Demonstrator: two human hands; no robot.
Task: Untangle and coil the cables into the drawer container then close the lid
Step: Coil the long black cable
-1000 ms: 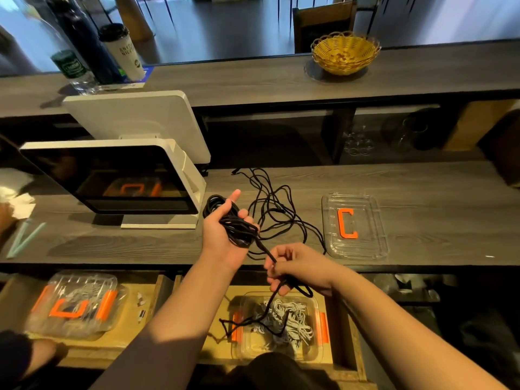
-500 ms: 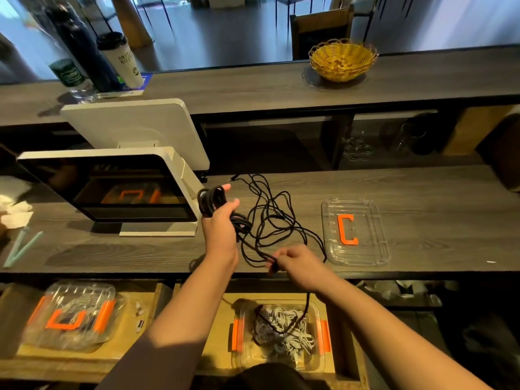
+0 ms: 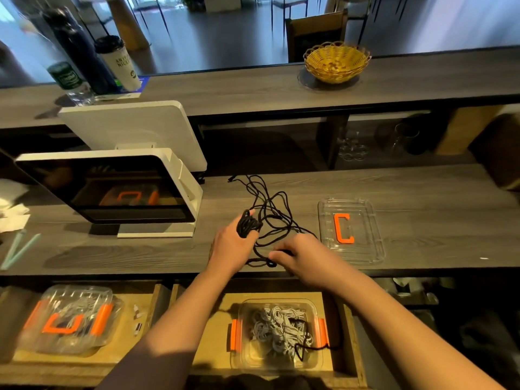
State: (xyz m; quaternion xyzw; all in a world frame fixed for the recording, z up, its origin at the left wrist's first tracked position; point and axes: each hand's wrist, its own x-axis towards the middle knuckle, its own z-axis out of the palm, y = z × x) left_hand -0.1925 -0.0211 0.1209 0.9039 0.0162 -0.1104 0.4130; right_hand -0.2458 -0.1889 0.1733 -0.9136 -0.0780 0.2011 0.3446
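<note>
Cable (image 3: 270,212), black and thin, lies in a messy tangle on the grey wooden counter (image 3: 422,220), in front of the person. Part of it is wound into a small bundle (image 3: 246,225), and the left hand (image 3: 233,243) grips that bundle with its fingers curled round it. The right hand (image 3: 298,256) rests just beside the left one, low on the counter near the front edge. Its fingers are bent over a strand of the cable and seem to pinch it. One end of the cable runs away toward the back of the counter.

Below the counter edge, a wooden drawer (image 3: 213,327) is pulled open. In it sits a clear container (image 3: 277,332) with orange clips on its two sides. White cables (image 3: 278,327) are piled inside, and a loose black strand lies across them and hangs over the right side. The clear lid (image 3: 351,229), with an orange handle on it, lies flat on the counter to the right of the tangle.

To the left stands a white screen (image 3: 112,190) on a stand. Another clear container (image 3: 67,319) with orange clips sits in a drawer on the left, shut. On the high shelf behind are a yellow basket (image 3: 336,61), a paper cup (image 3: 118,63) and a dark bottle (image 3: 76,49).
</note>
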